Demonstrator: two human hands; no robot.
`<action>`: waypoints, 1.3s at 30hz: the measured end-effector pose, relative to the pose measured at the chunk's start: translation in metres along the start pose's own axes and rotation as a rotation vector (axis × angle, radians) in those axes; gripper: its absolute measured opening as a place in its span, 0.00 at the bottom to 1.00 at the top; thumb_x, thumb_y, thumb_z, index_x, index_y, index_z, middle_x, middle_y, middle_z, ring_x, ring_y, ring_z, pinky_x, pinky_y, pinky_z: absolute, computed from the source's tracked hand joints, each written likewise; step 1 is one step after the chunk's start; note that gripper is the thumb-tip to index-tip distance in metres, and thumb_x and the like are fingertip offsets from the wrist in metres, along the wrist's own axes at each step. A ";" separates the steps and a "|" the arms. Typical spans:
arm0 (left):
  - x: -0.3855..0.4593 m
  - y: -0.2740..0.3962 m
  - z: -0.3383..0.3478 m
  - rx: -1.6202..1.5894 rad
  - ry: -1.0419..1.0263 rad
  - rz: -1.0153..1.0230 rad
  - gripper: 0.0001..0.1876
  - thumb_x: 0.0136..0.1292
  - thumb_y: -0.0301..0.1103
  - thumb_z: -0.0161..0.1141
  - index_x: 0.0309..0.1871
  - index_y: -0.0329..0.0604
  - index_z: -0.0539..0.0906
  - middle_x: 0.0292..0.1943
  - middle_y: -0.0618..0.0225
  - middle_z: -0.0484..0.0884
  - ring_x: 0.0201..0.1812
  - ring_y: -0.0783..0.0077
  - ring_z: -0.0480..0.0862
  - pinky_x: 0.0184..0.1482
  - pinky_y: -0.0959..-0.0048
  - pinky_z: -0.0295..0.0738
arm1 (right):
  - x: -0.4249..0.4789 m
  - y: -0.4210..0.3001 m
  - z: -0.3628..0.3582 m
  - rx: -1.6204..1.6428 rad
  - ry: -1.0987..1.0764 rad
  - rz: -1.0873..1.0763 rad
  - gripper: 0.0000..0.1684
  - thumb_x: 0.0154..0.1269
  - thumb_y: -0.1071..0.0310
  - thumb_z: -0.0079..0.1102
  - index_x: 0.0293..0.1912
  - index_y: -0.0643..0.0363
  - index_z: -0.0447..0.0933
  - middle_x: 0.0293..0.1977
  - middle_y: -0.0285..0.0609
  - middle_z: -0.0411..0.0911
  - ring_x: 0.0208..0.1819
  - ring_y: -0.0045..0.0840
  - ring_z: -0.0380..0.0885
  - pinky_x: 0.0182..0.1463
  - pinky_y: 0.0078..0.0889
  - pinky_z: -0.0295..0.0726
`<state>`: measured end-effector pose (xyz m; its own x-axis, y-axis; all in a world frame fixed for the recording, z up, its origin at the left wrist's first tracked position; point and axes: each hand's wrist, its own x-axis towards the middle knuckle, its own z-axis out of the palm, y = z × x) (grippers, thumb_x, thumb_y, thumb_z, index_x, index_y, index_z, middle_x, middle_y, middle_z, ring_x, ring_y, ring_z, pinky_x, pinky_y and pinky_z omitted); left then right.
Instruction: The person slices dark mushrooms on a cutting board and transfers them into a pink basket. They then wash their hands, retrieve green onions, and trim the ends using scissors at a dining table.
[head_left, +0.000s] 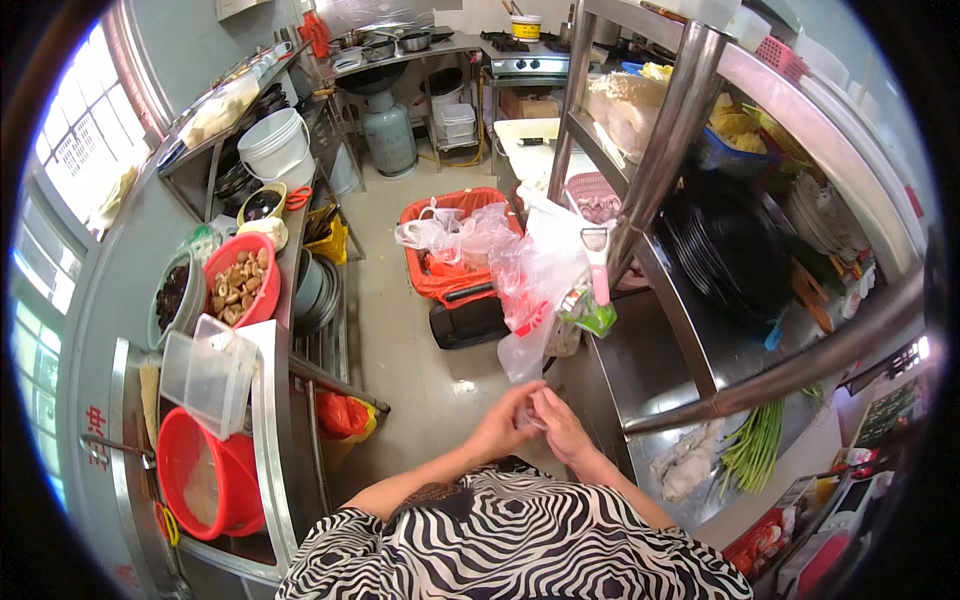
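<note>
My left hand (504, 425) and my right hand (562, 429) meet in front of my chest, their fingertips close together. Between them is a bit of thin clear plastic (529, 417), mostly hidden by the fingers; it looks like part of a bag, and which hand grips it is hard to tell. Just beyond hang clear and white plastic bags (536, 274) from the steel shelf post. A peeler with a pink handle (598, 270) hangs there too, above a green packet (596, 319).
A lined red bin (420, 281) with plastic bags stands ahead on the floor. At left, a steel counter bears a pink basin of mushrooms (241, 289) and clear containers (206, 375). Green stalks (754, 446) lie on the right counter below a steel rail (795, 382).
</note>
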<state>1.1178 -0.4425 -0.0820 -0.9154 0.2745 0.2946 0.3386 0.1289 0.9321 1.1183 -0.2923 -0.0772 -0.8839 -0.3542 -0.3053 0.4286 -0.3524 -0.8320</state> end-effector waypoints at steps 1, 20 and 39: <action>0.017 -0.008 -0.013 -0.099 0.017 -0.138 0.26 0.63 0.23 0.60 0.66 0.45 0.72 0.53 0.63 0.79 0.47 0.71 0.82 0.46 0.73 0.80 | 0.021 -0.019 0.010 0.027 -0.065 0.013 0.19 0.75 0.60 0.53 0.59 0.59 0.72 0.55 0.37 0.73 0.46 0.19 0.77 0.50 0.23 0.77; 0.351 -0.151 -0.217 0.772 -0.451 -0.236 0.49 0.50 0.32 0.70 0.76 0.49 0.56 0.73 0.46 0.58 0.72 0.51 0.64 0.64 0.60 0.71 | 0.157 -0.125 0.001 -1.264 0.204 -0.464 0.25 0.62 0.69 0.60 0.58 0.64 0.72 0.60 0.53 0.72 0.54 0.47 0.75 0.56 0.42 0.76; 0.402 -0.174 -0.199 -0.035 -0.819 -0.248 0.48 0.51 0.52 0.75 0.71 0.38 0.65 0.68 0.50 0.68 0.66 0.55 0.72 0.66 0.62 0.67 | 0.141 -0.148 0.020 -1.296 0.232 -0.062 0.20 0.61 0.68 0.63 0.54 0.54 0.78 0.49 0.45 0.79 0.49 0.41 0.79 0.51 0.39 0.79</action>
<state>0.6473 -0.5440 -0.0834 -0.5111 0.8461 -0.1513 0.1305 0.2504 0.9593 0.9334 -0.3070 0.0122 -0.9626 -0.1657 -0.2143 0.0124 0.7634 -0.6458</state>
